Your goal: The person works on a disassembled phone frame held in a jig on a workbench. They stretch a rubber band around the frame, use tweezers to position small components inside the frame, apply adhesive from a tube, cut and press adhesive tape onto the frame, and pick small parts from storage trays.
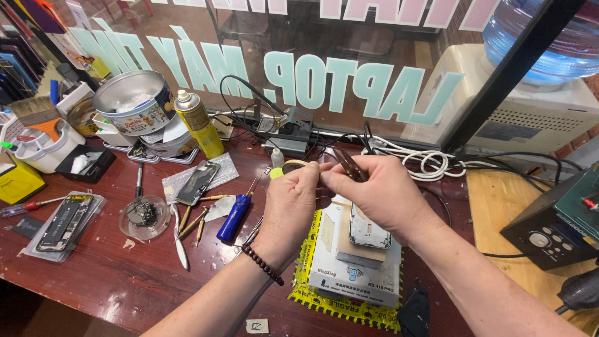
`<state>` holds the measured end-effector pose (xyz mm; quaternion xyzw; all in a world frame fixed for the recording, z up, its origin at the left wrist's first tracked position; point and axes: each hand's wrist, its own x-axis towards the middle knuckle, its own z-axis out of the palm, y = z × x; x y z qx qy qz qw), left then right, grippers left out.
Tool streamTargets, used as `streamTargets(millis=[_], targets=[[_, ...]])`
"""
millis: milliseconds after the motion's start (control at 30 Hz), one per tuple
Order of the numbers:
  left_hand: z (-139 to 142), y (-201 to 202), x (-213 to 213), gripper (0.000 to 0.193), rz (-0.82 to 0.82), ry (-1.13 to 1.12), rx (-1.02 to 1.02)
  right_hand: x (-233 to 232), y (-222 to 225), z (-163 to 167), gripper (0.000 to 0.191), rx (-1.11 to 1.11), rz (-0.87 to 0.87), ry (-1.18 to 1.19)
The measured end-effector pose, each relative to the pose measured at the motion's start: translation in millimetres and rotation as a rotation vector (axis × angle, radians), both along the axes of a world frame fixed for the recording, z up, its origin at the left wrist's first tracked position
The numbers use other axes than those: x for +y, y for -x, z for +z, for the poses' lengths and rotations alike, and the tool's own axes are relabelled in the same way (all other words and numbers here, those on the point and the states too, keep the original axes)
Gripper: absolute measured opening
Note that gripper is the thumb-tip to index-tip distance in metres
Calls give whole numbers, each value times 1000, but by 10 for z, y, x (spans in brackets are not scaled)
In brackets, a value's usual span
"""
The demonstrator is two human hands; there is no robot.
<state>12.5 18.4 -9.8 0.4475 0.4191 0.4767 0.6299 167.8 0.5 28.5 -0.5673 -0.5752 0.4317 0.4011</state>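
A tape roll (293, 166) sits at frame centre, pinched at its rim by the left hand (288, 206), whose fingers curl closed around it, palm down, a bead bracelet (262, 264) on the wrist. The right hand (380, 193) meets it from three o'clock, thumb and forefinger closed on a strip of brown tape (348, 163) running off the roll. Directly below the hands, at six o'clock, a phone frame (368, 231) lies on a white box (355, 274) over a yellow mat (312, 293). At nine o'clock a blue screwdriver (234, 217) lies beside tweezers (193, 221); further out, a clear dish (145, 218) holds small dark parts. At ten o'clock stand a yellow spray can (199, 125) and a round tin (132, 103), tipped, holding pale scraps. Large pale letters (312, 81) cross the glass at twelve o'clock.
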Motion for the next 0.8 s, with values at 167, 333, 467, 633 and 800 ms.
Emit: streamTargets(millis=[167,333,467,633,800], targets=[[-40,-14,23,42,-4,98,-69,34,-24,-39,13,134,-6,62],[-51,21,34,39,7,209,-148,41,-58,-69,14,297,-77,252],[12,132,103,42,-5,312,-84,54,-112,-94,12,429,-48,214],[50,108,75,57,-230,430,-97,78,-113,-167,15,461,-34,200],[-12,143,-47,47,-537,348,-141,125,-170,-209,14,495,-84,146]])
